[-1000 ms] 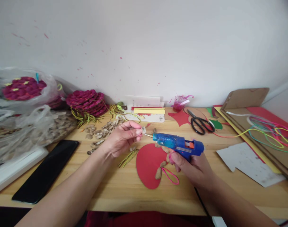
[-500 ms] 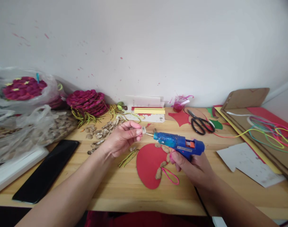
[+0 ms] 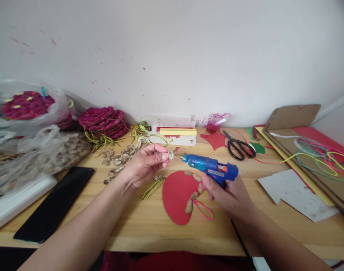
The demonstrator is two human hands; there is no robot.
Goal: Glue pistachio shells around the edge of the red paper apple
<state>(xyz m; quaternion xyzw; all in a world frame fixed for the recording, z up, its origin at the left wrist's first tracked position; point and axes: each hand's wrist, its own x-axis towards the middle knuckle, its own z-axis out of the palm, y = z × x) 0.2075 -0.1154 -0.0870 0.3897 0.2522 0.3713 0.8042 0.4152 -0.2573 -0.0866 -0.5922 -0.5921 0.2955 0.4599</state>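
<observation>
The glue gun [image 3: 201, 163] was glossy blue plastic — its nozzle [image 3: 178, 157] metallic. The red piece [image 3: 174, 195] looked matt, like paper or card; the loose shells [image 3: 119, 160], rough; the tabletop [image 3: 143, 233], smooth wood — the phone [image 3: 55, 203], glossy black.

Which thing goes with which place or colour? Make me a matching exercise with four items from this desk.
1. glue gun
2. scissors
3. peanut shell
4. cup

A. by the wall, stained pink
B. pinched in the left hand
C. black-handled, lying on the table
D. blue, held in the right hand

Pairs: 1-D, 2-C, 3-B, 4-A
</observation>
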